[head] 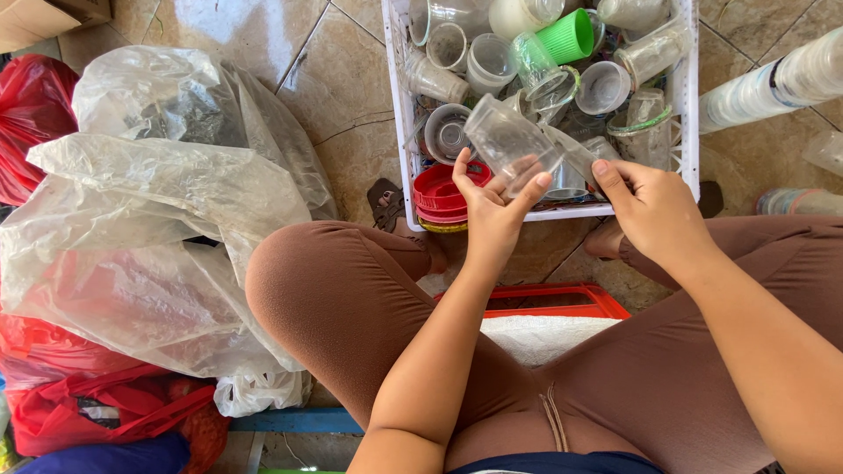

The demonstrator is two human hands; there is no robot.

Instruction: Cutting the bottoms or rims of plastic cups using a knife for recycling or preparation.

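Clear plastic cup (507, 140), centre of frame slightly above middle, tilted on its side over the near edge of the white crate (397, 105). Left hand (493, 211) grasps it from below, thumb on one side, fingers wrapped up the other. Right hand (654, 209), right of centre, lies palm down at the crate's near rim, fingers bent into the cups there; whether they pinch anything cannot be told.

Progress, judged: early. Crate holds a loose jumble of clear cups, one green cup (568, 37) near top centre, red lids (439, 195) stacked at its lower left corner. A nested column of cups (773, 83) lies on the tiles, upper right. Most cups unsorted.

Pose: both forearms extend forward from lower frame over bent knees, wrists straight.

Left of frame: crumpled clear plastic bags (149, 202), red bags (97, 408) beneath.
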